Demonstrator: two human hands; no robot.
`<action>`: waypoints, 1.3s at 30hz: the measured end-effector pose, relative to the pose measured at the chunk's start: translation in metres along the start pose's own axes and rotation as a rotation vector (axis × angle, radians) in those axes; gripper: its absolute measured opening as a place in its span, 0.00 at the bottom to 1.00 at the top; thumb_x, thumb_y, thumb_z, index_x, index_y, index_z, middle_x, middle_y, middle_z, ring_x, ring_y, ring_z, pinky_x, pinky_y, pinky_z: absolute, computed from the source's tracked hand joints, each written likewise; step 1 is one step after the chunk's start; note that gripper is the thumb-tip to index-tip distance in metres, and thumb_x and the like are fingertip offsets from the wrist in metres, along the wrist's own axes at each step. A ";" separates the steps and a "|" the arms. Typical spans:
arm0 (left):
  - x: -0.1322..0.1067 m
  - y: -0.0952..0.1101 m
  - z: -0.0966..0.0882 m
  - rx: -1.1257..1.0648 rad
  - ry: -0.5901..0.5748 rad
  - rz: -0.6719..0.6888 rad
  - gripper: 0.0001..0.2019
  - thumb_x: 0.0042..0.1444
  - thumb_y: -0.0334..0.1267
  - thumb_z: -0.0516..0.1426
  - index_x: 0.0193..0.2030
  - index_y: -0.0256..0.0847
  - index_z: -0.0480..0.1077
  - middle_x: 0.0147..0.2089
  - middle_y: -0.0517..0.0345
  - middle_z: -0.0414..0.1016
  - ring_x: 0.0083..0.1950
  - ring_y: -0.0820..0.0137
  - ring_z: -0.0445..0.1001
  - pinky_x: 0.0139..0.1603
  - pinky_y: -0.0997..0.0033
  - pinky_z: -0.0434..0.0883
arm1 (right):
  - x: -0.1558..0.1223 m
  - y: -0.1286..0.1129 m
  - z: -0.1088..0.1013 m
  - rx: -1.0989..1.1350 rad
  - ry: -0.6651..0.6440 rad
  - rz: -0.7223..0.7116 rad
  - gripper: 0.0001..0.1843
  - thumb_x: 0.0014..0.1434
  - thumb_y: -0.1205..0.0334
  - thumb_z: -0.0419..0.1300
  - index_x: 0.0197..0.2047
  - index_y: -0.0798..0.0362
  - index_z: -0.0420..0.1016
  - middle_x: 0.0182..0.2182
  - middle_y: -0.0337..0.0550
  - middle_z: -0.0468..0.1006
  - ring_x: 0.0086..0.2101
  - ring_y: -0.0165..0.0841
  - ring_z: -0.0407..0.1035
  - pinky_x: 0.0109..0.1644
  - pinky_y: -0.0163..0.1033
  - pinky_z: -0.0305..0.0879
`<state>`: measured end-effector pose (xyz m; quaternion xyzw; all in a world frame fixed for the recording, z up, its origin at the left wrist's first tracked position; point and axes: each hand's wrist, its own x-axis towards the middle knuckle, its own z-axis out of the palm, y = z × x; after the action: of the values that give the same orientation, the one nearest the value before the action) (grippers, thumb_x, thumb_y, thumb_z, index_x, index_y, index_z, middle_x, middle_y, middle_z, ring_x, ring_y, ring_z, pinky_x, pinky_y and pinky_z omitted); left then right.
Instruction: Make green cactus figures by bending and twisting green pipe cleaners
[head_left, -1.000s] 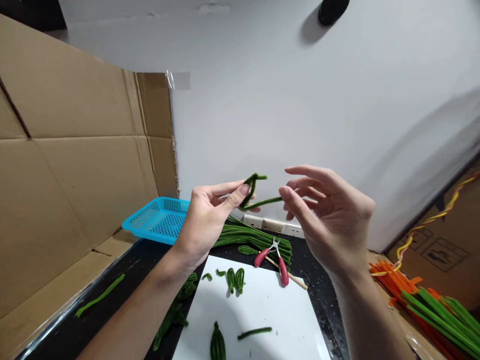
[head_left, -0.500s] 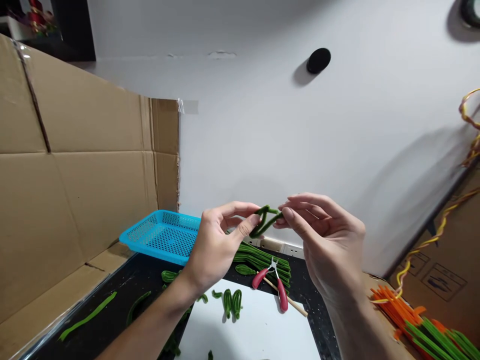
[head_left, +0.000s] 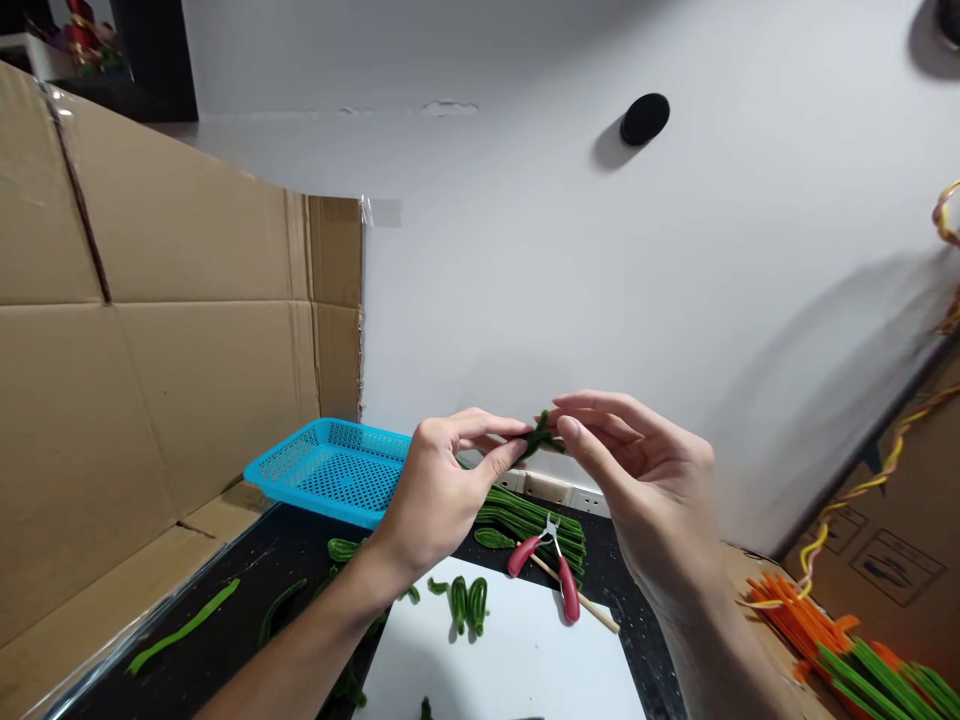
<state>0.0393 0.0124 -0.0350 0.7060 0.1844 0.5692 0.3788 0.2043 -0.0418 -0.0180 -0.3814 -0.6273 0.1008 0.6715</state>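
Observation:
My left hand [head_left: 439, 490] and my right hand [head_left: 641, 480] meet in front of me above the table, both pinching a folded dark green pipe cleaner [head_left: 538, 436] between thumb and fingers. Only a small bent part of it shows between the fingertips. Below lie a bundle of green pipe cleaners [head_left: 536, 520], red-handled pliers [head_left: 546, 560] across a thin wooden stick [head_left: 581, 595], and small folded green pieces [head_left: 466, 603] on a white sheet [head_left: 517, 650].
A blue perforated basket [head_left: 330, 468] stands at the back left beside a cardboard wall [head_left: 165, 350]. Loose green strips [head_left: 184, 628] lie on the black tabletop. Orange and green pipe cleaners [head_left: 840, 650] are piled at the right, near a cardboard box [head_left: 885, 560].
My hands have come together: the pipe cleaner, a wide open bend a second ago, is now folded small between both sets of fingertips. The view tilted upward slightly.

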 end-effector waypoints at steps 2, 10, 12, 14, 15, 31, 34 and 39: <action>0.000 -0.001 0.000 0.071 0.017 0.025 0.06 0.64 0.36 0.66 0.45 0.42 0.85 0.43 0.52 0.87 0.42 0.64 0.83 0.47 0.62 0.80 | -0.002 -0.002 0.003 -0.068 0.032 -0.047 0.07 0.64 0.62 0.71 0.46 0.51 0.84 0.38 0.45 0.87 0.39 0.38 0.85 0.45 0.42 0.86; 0.001 -0.002 -0.002 0.082 0.099 0.015 0.05 0.63 0.39 0.67 0.43 0.41 0.84 0.39 0.53 0.87 0.38 0.64 0.84 0.43 0.64 0.82 | -0.006 -0.003 0.008 -0.195 0.087 -0.154 0.09 0.64 0.66 0.69 0.49 0.51 0.83 0.42 0.45 0.87 0.42 0.37 0.84 0.51 0.44 0.85; 0.002 -0.002 -0.004 0.072 0.138 0.025 0.05 0.63 0.38 0.67 0.43 0.41 0.84 0.40 0.53 0.87 0.38 0.65 0.85 0.43 0.65 0.82 | -0.004 -0.005 0.004 -0.256 0.097 -0.135 0.08 0.65 0.64 0.69 0.48 0.51 0.83 0.41 0.46 0.87 0.41 0.37 0.84 0.48 0.42 0.85; 0.004 -0.003 -0.006 0.079 0.174 0.039 0.05 0.63 0.38 0.68 0.43 0.40 0.83 0.41 0.53 0.87 0.40 0.65 0.85 0.45 0.66 0.82 | -0.003 -0.009 0.000 -0.356 0.089 -0.127 0.06 0.66 0.61 0.68 0.45 0.51 0.84 0.39 0.45 0.87 0.38 0.36 0.84 0.43 0.40 0.84; 0.005 -0.003 -0.007 0.091 0.189 0.050 0.05 0.62 0.38 0.68 0.42 0.40 0.83 0.41 0.53 0.87 0.41 0.65 0.85 0.46 0.66 0.82 | -0.003 -0.011 -0.002 -0.404 0.069 -0.120 0.05 0.66 0.60 0.68 0.43 0.51 0.84 0.37 0.44 0.87 0.36 0.35 0.83 0.41 0.39 0.83; 0.005 -0.010 -0.010 0.112 0.278 0.117 0.04 0.61 0.35 0.69 0.43 0.41 0.83 0.42 0.56 0.88 0.44 0.68 0.86 0.48 0.72 0.83 | -0.002 -0.012 -0.001 -0.514 -0.441 0.155 0.20 0.73 0.52 0.57 0.34 0.50 0.84 0.23 0.42 0.78 0.24 0.36 0.77 0.21 0.37 0.62; 0.005 -0.009 -0.009 0.100 0.216 0.072 0.04 0.61 0.36 0.69 0.42 0.41 0.84 0.41 0.57 0.88 0.43 0.68 0.86 0.48 0.73 0.83 | 0.000 -0.008 0.000 -0.475 -0.405 0.113 0.17 0.73 0.55 0.58 0.38 0.50 0.86 0.27 0.43 0.81 0.27 0.37 0.79 0.23 0.38 0.67; 0.005 -0.010 -0.008 0.079 0.101 -0.005 0.04 0.61 0.37 0.69 0.42 0.41 0.84 0.42 0.56 0.88 0.44 0.68 0.86 0.48 0.73 0.82 | 0.000 -0.002 0.002 -0.395 -0.399 0.065 0.14 0.72 0.58 0.60 0.48 0.47 0.89 0.32 0.45 0.85 0.30 0.40 0.81 0.27 0.41 0.74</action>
<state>0.0352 0.0251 -0.0388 0.6904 0.2274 0.5956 0.3420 0.2022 -0.0424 -0.0169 -0.4975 -0.7420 0.0711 0.4436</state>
